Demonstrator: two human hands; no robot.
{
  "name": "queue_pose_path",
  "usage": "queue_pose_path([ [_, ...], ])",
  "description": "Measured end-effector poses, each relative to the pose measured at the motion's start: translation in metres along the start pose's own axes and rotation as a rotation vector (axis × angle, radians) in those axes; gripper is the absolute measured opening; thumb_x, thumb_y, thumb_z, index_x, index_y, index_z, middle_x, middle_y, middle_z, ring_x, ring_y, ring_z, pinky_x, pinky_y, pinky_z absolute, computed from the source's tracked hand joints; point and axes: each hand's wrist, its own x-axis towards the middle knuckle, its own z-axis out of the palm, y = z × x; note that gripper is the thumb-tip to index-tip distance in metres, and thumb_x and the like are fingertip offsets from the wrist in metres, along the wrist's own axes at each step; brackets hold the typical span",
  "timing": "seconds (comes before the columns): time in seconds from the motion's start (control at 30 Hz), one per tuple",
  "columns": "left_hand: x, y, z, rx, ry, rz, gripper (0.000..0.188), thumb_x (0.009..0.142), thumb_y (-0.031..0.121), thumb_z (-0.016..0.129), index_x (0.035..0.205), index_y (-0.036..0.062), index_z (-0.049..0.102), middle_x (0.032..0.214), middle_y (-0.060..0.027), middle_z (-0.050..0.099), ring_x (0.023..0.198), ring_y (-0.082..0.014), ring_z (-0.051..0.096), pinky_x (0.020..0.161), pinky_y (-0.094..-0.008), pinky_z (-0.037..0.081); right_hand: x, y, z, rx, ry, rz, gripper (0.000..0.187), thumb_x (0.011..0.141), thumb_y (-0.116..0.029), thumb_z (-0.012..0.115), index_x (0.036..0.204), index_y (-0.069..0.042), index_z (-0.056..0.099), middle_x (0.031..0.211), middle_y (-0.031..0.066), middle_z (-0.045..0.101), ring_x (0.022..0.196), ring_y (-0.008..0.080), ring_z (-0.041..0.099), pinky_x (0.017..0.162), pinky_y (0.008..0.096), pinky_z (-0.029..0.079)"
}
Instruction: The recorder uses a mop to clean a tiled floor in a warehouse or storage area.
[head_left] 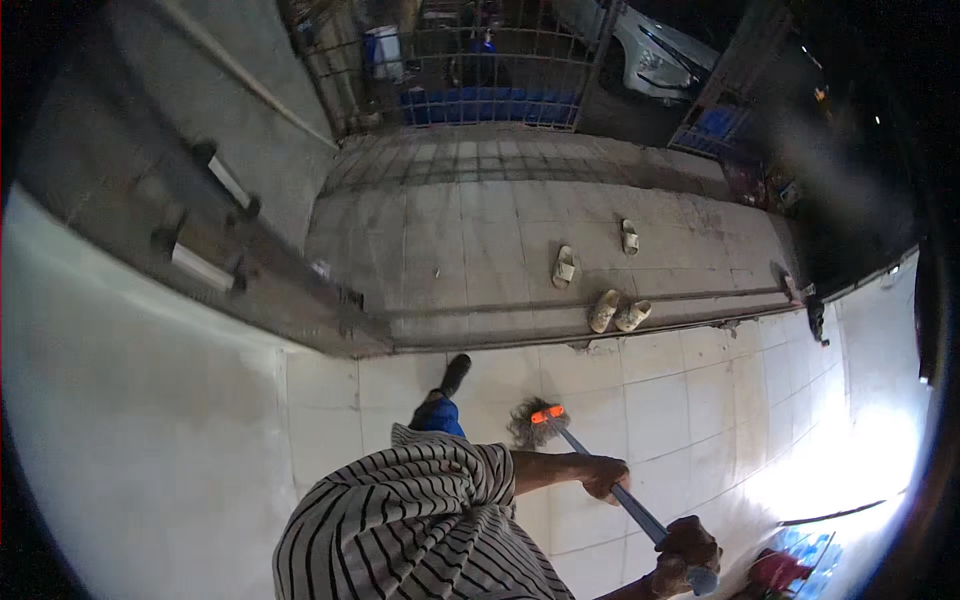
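Note:
A mop with a grey-blue handle (574,440), a bright orange clamp (548,414) and dark, stringy strands (524,424) slants across the pale tiled floor (655,395). The strands lie spread on the tiles. Partway down the handle, my left hand (605,478) is closed around it, its arm reaching out of a striped sleeve (490,470). Close to the handle's top end, my right hand (690,550) grips it too. One foot in a dark shoe (456,374) is planted left of the mop head, below blue trousers (437,417).
Beyond a raised sill (480,340), light clogs (604,311) and slides (564,267) sit on greyer tiles. Further out are a barred gate (490,100) and a white vehicle (660,60). A door (120,180) stands at left. Clear blue bottles (818,560) and a red item (778,572) lie lower right.

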Motion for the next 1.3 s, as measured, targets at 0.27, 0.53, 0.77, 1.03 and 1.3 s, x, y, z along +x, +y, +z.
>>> queue_pose_path([
  [0.27,-0.133,-0.125,-0.18,0.348,0.168,-0.116,0.025,0.064,0.026,0.058,0.057,0.0032,0.051,0.057,-0.0164,0.054,0.056,-0.0324,0.052,0.051,-0.041,0.039,0.086,0.105,0.134,-0.23,-0.002,0.072,0.013,0.069,-0.024,0.053,0.071,-0.013,0.059,0.064,-0.0026,0.06,0.053,0.0113,0.055,0.048,0.025,0.043],
  [0.53,-0.393,-0.16,-0.433,0.648,0.692,-0.701,0.022,0.063,0.019,0.065,0.056,0.0059,0.049,0.054,-0.013,0.046,0.054,-0.0292,0.049,0.052,-0.0385,0.037,0.173,0.123,0.451,0.928,-0.568,0.332,0.005,0.071,-0.002,0.056,0.071,-0.006,0.053,0.072,0.0079,0.052,0.072,0.0198,0.051,0.072,0.0335,0.041],
  [0.77,-0.365,-0.096,-0.481,0.631,0.9,-0.603,0.03,0.065,0.022,0.066,0.052,0.007,0.044,0.053,-0.0107,0.046,0.054,-0.0276,0.049,0.054,-0.0381,0.036,0.224,0.105,0.394,0.898,-0.46,0.327,0.039,0.07,-0.042,0.06,0.068,-0.004,0.051,0.07,0.0123,0.055,0.073,0.0291,0.055,0.083,0.0469,0.038],
  [1.03,-0.156,-0.041,-0.421,0.631,0.439,-0.142,0.019,0.065,0.021,0.063,0.062,0.0087,0.049,0.058,-0.0109,0.051,0.061,-0.031,0.053,0.057,-0.0419,0.042,0.175,0.086,0.021,0.767,0.333,-0.15,0.03,0.078,-0.045,0.042,0.077,-0.017,0.054,0.075,-0.0007,0.052,0.084,0.0177,0.05,0.073,0.0424,0.041],
  [1.3,0.055,0.036,-0.243,0.061,-0.251,0.034,0.02,0.068,0.022,0.06,0.069,0.007,0.046,0.064,-0.0125,0.053,0.069,-0.033,0.055,0.06,-0.0423,0.043,-0.188,0.049,-0.242,-0.051,0.705,-0.434,0.026,0.078,-0.036,0.044,0.071,-0.012,0.048,0.067,0.0019,0.047,0.068,0.0175,0.047,0.061,0.0341,0.042],
])
